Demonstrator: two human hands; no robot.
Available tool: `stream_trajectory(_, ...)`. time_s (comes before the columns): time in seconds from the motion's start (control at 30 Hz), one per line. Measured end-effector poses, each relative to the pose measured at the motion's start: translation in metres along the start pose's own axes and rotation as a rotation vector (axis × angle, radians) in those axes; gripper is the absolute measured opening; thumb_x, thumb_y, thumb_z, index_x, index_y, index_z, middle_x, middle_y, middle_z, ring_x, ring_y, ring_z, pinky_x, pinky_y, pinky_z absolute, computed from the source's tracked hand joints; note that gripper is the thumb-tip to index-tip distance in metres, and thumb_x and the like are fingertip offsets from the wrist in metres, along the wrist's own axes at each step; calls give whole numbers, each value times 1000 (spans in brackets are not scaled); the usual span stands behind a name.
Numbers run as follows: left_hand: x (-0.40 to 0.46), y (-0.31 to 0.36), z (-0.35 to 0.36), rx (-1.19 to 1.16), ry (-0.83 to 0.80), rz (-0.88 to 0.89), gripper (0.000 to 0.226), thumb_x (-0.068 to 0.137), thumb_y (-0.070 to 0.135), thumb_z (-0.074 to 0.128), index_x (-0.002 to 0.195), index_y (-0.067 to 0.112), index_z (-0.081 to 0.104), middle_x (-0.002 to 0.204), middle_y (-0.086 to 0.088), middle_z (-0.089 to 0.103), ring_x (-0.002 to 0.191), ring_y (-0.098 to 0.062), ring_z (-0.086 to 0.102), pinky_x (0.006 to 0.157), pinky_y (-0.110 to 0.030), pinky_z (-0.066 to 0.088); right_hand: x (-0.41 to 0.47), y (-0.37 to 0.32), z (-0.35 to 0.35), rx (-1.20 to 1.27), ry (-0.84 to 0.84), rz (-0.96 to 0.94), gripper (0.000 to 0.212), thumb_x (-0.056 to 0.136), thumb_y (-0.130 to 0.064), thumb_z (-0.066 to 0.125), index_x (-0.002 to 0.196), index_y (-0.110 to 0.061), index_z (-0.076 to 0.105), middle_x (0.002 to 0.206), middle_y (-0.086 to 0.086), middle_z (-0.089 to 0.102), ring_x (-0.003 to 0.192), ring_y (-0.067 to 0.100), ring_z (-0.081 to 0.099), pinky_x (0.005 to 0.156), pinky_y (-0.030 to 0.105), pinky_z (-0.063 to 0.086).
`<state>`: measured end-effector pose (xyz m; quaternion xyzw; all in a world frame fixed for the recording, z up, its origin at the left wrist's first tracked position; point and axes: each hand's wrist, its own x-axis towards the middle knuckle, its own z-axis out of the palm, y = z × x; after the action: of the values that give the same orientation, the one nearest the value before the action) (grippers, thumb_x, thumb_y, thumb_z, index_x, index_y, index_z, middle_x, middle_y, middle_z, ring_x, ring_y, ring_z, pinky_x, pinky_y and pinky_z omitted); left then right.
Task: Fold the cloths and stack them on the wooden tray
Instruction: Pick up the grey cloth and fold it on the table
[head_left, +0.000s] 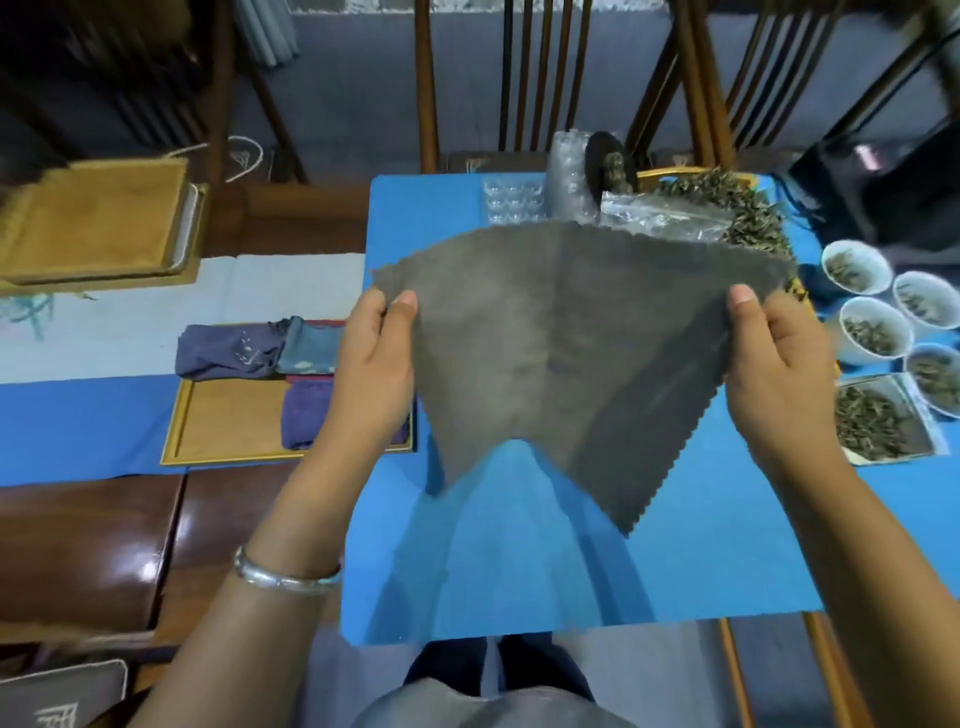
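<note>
A grey cloth (566, 343) with zigzag edges hangs spread out above the blue table cover (545, 561). My left hand (374, 358) pinches its left corner between thumb and fingers. My right hand (779, 369) pinches its right corner the same way. To the left lies the wooden tray (228, 431). On the tray sit a folded purple cloth (311, 415), a dark blue cloth (228, 351) and a teal one (311, 345) at its far edge.
White bowls of dried leaves (878, 332) stand at the right, with a loose heap of leaves (748, 208) and clear plastic cups (511, 200) behind the cloth. A tan cloth on a metal tray (104, 223) sits far left. Wooden chairs (524, 78) stand behind the table.
</note>
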<state>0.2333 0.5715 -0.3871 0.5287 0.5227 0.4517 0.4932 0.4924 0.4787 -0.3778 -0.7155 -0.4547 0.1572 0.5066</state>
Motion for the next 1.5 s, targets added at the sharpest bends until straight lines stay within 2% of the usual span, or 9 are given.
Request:
stream_trajectory(0.17, 10, 47, -3, -15, -14, 101, 19, 99, 18, 42, 86, 19, 56, 82, 7, 59, 70, 7, 54, 67, -13, 44, 21, -25, -23, 145, 93, 89, 21, 94, -30, 47, 85, -19, 62, 80, -5, 60, 76, 8, 52, 69, 30, 42)
stream_trajectory(0.33, 21, 62, -2, -59, -41, 115, 16, 95, 29, 46, 89, 24, 60, 93, -2, 61, 88, -14, 55, 79, -37, 45, 32, -45, -37, 168, 154, 83, 27, 92, -37, 49, 74, -36, 69, 68, -23, 64, 69, -6, 52, 63, 12, 42)
stream_trajectory(0.5, 4, 29, -3, -108, -71, -7, 22, 97, 21, 47, 80, 26, 61, 91, -5, 63, 90, -22, 56, 81, -40, 45, 7, -13, -43, 177, 104, 165, 45, 88, -46, 52, 65, -7, 50, 68, 3, 46, 68, 14, 41, 69, 30, 35)
stream_trajectory(0.6, -26, -9, -9, -112, -74, -136, 35, 97, 13, 46, 77, 28, 70, 84, 10, 70, 87, -16, 62, 82, -35, 50, -32, 22, -46, 157, -6, 287, 40, 86, -50, 52, 63, -18, 53, 62, -9, 49, 70, 16, 43, 69, 42, 38)
stream_trajectory(0.73, -76, -65, -25, -26, -120, -291, 24, 96, 9, 48, 82, 14, 67, 82, 7, 71, 83, -13, 61, 80, -30, 48, -101, 79, -50, 80, -179, 449, 29, 90, -44, 55, 82, -21, 70, 74, -9, 66, 75, 10, 57, 79, 50, 52)
stream_trajectory(0.83, -103, -105, -33, 92, -184, -337, 24, 96, 8, 49, 77, -4, 58, 74, -5, 60, 77, -17, 52, 71, -30, 41, -147, 112, -47, 20, -251, 515, 29, 96, -27, 53, 71, -21, 67, 65, -7, 65, 64, 6, 58, 68, 32, 54)
stream_trajectory(1.03, -105, -150, -27, 172, -239, -400, 31, 96, 11, 50, 78, -14, 47, 77, -11, 48, 72, -20, 40, 68, -35, 31, -163, 137, -30, -71, -294, 535, 48, 96, -28, 52, 52, -24, 33, 46, -10, 32, 46, 4, 29, 46, 18, 24)
stream_trajectory(1.23, -71, -170, -13, 259, -153, -348, 25, 96, 18, 53, 74, 7, 53, 68, -12, 49, 64, -17, 43, 59, -29, 34, -123, 155, -2, -125, -228, 565, 41, 97, -23, 50, 60, -12, 35, 58, 6, 33, 54, 14, 31, 53, 34, 25)
stream_trajectory(1.5, -52, -193, -7, 564, -154, -292, 32, 96, 28, 50, 76, 3, 52, 71, -22, 58, 69, -34, 55, 63, -43, 41, -94, 177, 27, -340, -296, 563, 43, 97, -24, 47, 57, -12, 36, 53, 1, 38, 52, 17, 36, 50, 33, 27)
